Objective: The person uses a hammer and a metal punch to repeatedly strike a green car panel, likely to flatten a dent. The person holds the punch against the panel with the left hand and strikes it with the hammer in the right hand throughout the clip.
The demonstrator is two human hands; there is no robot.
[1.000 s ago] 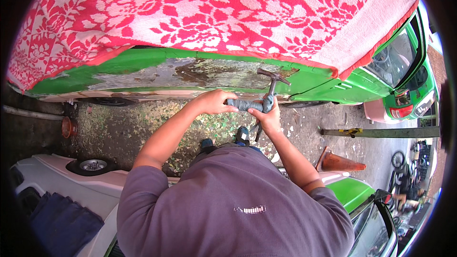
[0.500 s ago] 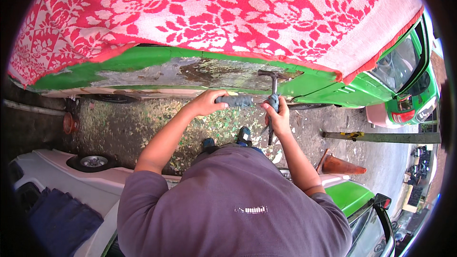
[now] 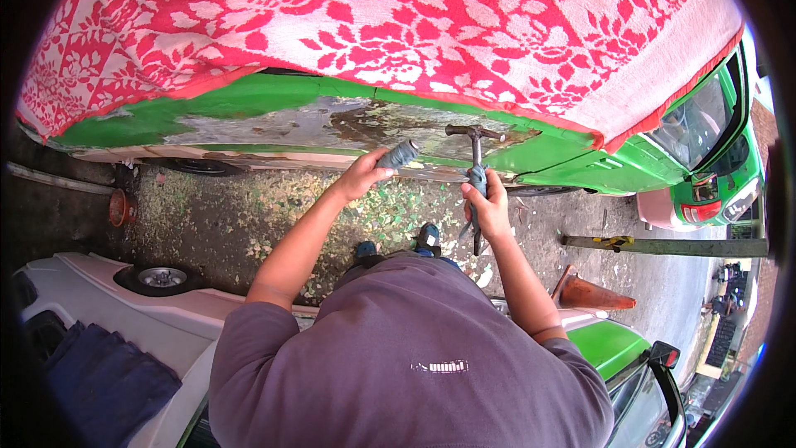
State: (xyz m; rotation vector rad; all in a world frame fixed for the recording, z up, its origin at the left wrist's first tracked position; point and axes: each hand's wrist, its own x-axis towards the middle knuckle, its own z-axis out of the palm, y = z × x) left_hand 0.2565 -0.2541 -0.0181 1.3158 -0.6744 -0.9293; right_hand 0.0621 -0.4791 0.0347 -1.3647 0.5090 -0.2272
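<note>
Green car (image 3: 249,104), red cloth (image 3: 398,25) draped above, paint stripped bare along the panel (image 3: 332,124). My left hand (image 3: 365,174) grips a grey cylinder (image 3: 400,153) against it; right hand (image 3: 489,207) holds hammer (image 3: 475,162) upright. Risk: a glancing swing could slip onto my left fingers.

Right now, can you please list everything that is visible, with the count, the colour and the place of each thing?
car panel: one, green with bare scraped patches, across the upper middle
cloth: one, red with white flowers, draped over the car
hammer: one, dark metal, in the right hand, head near the panel
cylindrical tool: one, grey, in the left hand, against the panel
paint flakes: many, green and pale, on the ground
traffic cone: one, orange, lying at the right
wheel: one, black with a silver hub, lower left
shirt: one, grey-purple, bottom centre
left hand: one, centre
right hand: one, centre right
</note>
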